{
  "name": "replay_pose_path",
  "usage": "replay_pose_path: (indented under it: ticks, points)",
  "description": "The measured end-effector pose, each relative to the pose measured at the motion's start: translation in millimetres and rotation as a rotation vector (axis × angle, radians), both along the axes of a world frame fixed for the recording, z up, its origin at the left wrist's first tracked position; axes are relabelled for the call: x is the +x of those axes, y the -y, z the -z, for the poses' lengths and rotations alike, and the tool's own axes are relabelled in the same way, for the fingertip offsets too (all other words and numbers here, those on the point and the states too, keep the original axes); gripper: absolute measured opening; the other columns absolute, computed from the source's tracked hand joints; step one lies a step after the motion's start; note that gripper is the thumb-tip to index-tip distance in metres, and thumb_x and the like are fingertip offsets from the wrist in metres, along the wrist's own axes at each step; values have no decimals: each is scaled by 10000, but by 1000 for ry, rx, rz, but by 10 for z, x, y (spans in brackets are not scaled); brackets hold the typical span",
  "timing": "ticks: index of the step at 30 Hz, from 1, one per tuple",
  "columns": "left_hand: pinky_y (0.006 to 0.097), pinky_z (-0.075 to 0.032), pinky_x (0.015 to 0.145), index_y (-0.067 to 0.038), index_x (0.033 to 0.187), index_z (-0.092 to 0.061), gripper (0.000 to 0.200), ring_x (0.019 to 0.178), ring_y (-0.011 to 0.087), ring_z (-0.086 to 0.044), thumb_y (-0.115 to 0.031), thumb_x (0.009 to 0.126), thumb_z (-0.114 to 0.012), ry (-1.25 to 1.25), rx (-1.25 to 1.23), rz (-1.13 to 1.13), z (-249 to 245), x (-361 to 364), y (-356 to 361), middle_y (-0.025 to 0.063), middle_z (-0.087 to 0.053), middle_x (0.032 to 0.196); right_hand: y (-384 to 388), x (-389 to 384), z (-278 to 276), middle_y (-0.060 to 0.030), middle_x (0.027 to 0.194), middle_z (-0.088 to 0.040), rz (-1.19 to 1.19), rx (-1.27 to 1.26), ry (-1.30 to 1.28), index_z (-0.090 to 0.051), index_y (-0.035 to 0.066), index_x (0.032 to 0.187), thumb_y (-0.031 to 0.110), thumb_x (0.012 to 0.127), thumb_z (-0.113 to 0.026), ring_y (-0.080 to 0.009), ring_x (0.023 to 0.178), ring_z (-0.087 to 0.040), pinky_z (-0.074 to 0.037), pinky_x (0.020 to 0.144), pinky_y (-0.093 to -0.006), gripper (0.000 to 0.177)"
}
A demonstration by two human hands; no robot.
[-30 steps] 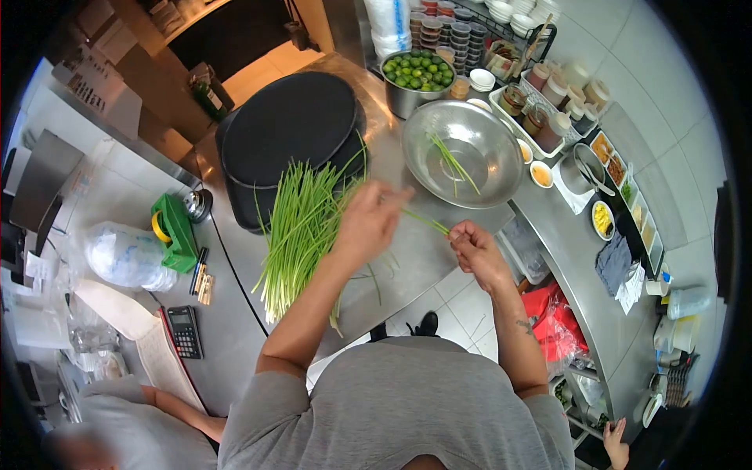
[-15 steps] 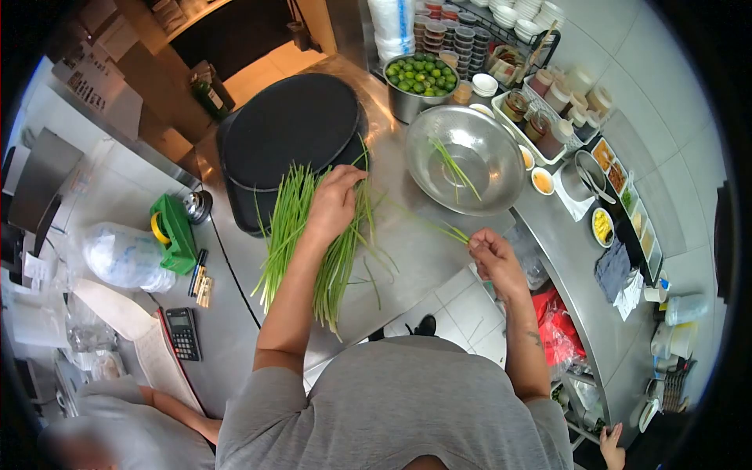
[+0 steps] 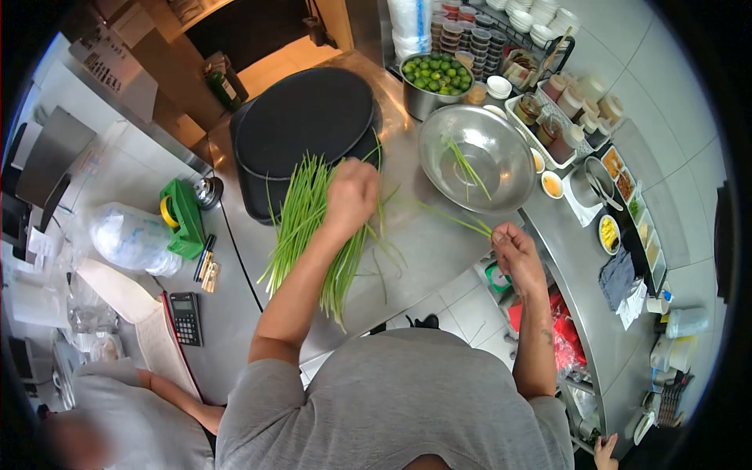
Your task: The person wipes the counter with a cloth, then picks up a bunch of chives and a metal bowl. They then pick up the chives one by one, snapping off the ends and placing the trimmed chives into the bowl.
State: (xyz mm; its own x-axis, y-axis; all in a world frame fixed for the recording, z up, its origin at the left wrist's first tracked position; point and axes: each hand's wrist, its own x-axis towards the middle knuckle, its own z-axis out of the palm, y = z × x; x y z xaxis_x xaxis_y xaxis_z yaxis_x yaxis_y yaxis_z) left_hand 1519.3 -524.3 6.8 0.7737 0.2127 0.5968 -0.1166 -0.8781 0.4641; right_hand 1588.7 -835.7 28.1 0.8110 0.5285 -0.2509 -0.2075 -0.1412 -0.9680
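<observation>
Left hand (image 3: 351, 196) now settled on the chive pile (image 3: 301, 218) on the counter (image 3: 427, 251), fingers curled around stalks, right hand (image 3: 513, 249) off to the side, pinching one chive stalk (image 3: 454, 220) below the steel bowl (image 3: 509, 157).

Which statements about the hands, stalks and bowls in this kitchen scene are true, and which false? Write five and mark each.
1. The left hand rests on the pile of stalks. True.
2. The right hand holds a knife. False: it pinches a single stalk.
3. The steel bowl is full to the rim. False: only a few stalks lie in it.
4. A bowl of limes stands beyond the steel bowl. True.
5. The calculator lies in the steel bowl. False: it lies on the counter, to the person's left.
</observation>
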Motion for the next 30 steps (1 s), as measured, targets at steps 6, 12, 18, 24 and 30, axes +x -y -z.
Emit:
replay_pose_path:
  ticks: [6,12,18,24,30]
  points:
    - [355,-455,674,-18,1032,-627,218,774,299,-566,-21,825,-558,-3,-192,-167,-170,-178,-116,159,-575,832,-283,461,-42,49,676,-461,209,32,140,-542,82,900,208,916,-511,-30,504,-363,-258,434,-195,130]
    - [460,-417,854,-2,999,-602,365,932,414,-543,-338,876,-531,-368,-17,-511,256,-940,-821,244,-584,956,-676,744,184,-3,752,-543,172,-299,794,-551,22,1039,168,887,-537,-118,611,-484,-405,566,-263,211]
    - [455,-413,849,42,1032,-534,566,966,414,-520,-500,894,-449,-652,-318,-531,650,-1611,-818,272,-548,1034,-1151,-121,679,-55,880,-595,-308,-201,432,-510,-10,1160,146,845,-597,-129,769,-549,-463,669,-274,361]
    - [454,-402,846,84,1019,-507,529,962,438,-505,-430,898,-487,-601,-427,-487,712,-1357,-230,305,-528,999,-1785,-666,1036,-200,1017,-558,-386,-99,509,-473,-75,1213,216,814,-621,-275,819,-595,-478,747,-332,515]
    - [414,-420,850,77,1087,-500,441,970,418,-536,-324,903,-512,-347,-889,-382,649,-1207,335,297,-560,1013,-1999,-383,1060,-137,975,-544,-544,120,439,-535,6,1162,-28,759,-546,-232,812,-580,-466,772,-301,404]
